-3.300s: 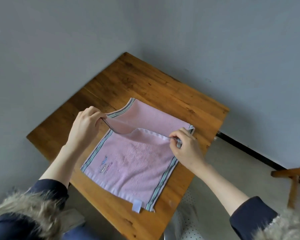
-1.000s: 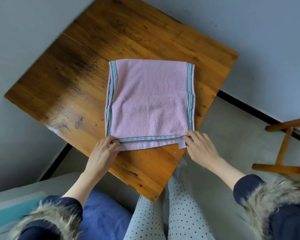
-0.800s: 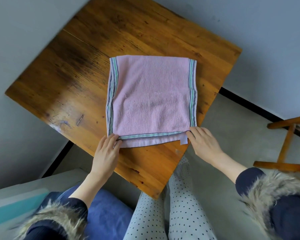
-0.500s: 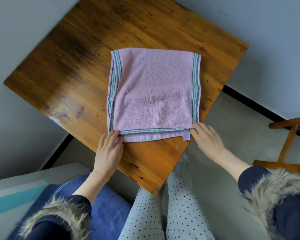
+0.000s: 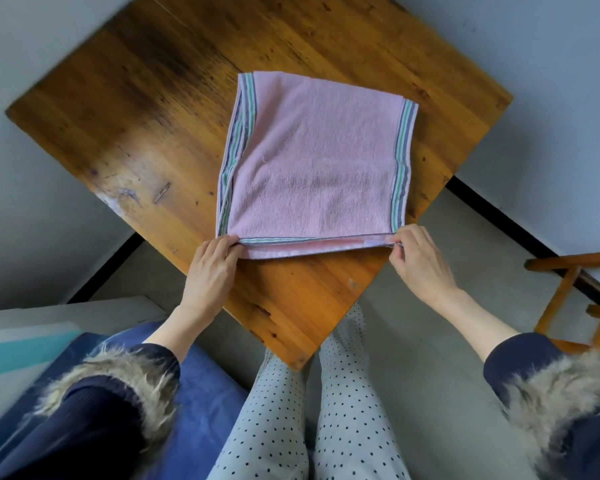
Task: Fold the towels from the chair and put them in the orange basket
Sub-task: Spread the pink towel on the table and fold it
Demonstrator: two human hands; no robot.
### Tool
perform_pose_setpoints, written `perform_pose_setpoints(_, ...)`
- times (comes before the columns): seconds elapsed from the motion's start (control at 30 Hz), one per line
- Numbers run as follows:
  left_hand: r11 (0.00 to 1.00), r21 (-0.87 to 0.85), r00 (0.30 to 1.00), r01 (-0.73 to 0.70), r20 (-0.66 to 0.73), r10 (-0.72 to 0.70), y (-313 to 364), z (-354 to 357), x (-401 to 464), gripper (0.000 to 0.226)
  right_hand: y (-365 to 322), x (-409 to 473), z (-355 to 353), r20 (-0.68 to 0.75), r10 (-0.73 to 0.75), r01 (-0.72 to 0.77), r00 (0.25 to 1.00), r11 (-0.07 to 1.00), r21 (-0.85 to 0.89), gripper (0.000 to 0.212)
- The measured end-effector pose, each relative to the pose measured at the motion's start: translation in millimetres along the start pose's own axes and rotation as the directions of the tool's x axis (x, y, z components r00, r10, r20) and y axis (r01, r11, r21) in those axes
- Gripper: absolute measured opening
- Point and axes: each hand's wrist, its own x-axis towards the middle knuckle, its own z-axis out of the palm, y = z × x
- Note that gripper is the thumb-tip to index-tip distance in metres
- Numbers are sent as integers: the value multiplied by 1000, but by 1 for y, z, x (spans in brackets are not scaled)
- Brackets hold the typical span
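A pink towel (image 5: 319,168) with green and grey striped borders lies folded in half on the wooden table (image 5: 146,109). My left hand (image 5: 211,263) pinches its near left corner. My right hand (image 5: 418,259) pinches the near right corner, beside a small white label. Between the two hands the near edge is slightly raised, showing both layers. No orange basket is in view.
Grey walls stand close behind and left of the table. A wooden chair (image 5: 575,292) is at the right edge, over the concrete floor. A blue cushion (image 5: 201,407) lies below left, next to my legs in dotted trousers.
The towel's far half was brought over onto the near half. Both hands, flat on the near corners half a second ago, now pinch them and lift the edge slightly.
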Motion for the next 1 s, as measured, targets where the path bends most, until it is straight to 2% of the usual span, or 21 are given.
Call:
perform_pose_setpoints(0.13,991,-119,999,54,13,-53,-1,-12,11,19,-5,5,-15,-32,7,-6,999,999,33,8)
perform_pose_setpoints(0.23,975,-170,990,143,4,-144,-3,-32,20,15,-7,9,-33,4,-33,33,999,999,18,7)
perform_pose_setpoints(0.33,963,-208,982,170,-50,-184,-4,-58,37,23,-9,18,-56,13,-102,102,995,995,-12,13)
perform_pose_setpoints(0.4,968,-204,982,144,-90,-165,-2,-78,52,28,-10,28,-73,-35,-74,74,997,997,20,13)
perform_pose_setpoints(0.5,973,-205,975,107,-171,-144,6,-114,77,33,-19,46,-103,-155,78,-52,985,986,161,11)
perform_pose_setpoints(0.6,961,-260,957,99,-242,-163,15,-152,99,21,-32,65,-136,-255,165,-87,953,952,292,11)
perform_pose_setpoints(0.73,934,-356,938,16,-318,-137,22,-210,119,21,-45,91,-193,-271,223,-100,936,910,402,12)
perform_pose_setpoints(0.8,931,-365,940,-14,-323,-113,26,-237,126,26,-49,99,-221,-288,243,-109,926,904,414,14)
perform_pose_setpoints(0.9,952,-286,930,-109,-368,-5,27,-267,135,31,-52,108,-253,-326,228,-85,917,913,400,17)
perform_pose_setpoints(1.0,952,-243,928,-185,-363,87,22,-288,141,14,-55,111,-278,-381,172,-26,909,933,359,17)
